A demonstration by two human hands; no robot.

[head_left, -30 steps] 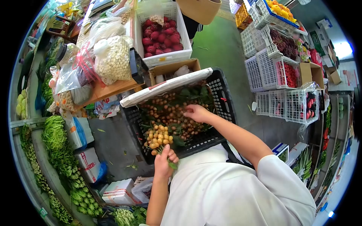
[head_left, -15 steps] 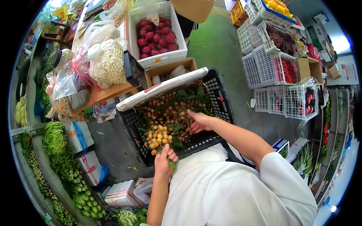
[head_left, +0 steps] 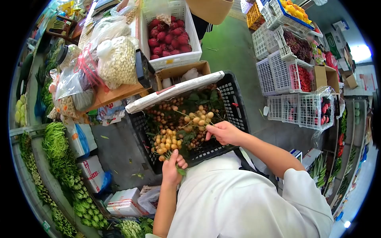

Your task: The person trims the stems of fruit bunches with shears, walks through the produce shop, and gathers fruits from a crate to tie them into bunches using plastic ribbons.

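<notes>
My left hand is closed round the stems of a bunch of yellow wampees, holding it over the near left part of a black plastic crate. A green leaf pokes out below the fist. Pinched in the fingers of my right hand is a smaller wampee sprig, raised above the crate's middle. Beneath both hands, browner wampees and dark green leaves fill the crate. A white foam board lies across its far side.
Beyond the crate stand a cardboard box and a white crate of red fruit. Bagged goods crowd a wooden table at left. White baskets are stacked right. A person's legs and a tan bag show at the top.
My right hand, open over the fruit before, has closed on a wampee sprig and lifted it. The left hand keeps its bunch in nearly the same place.
</notes>
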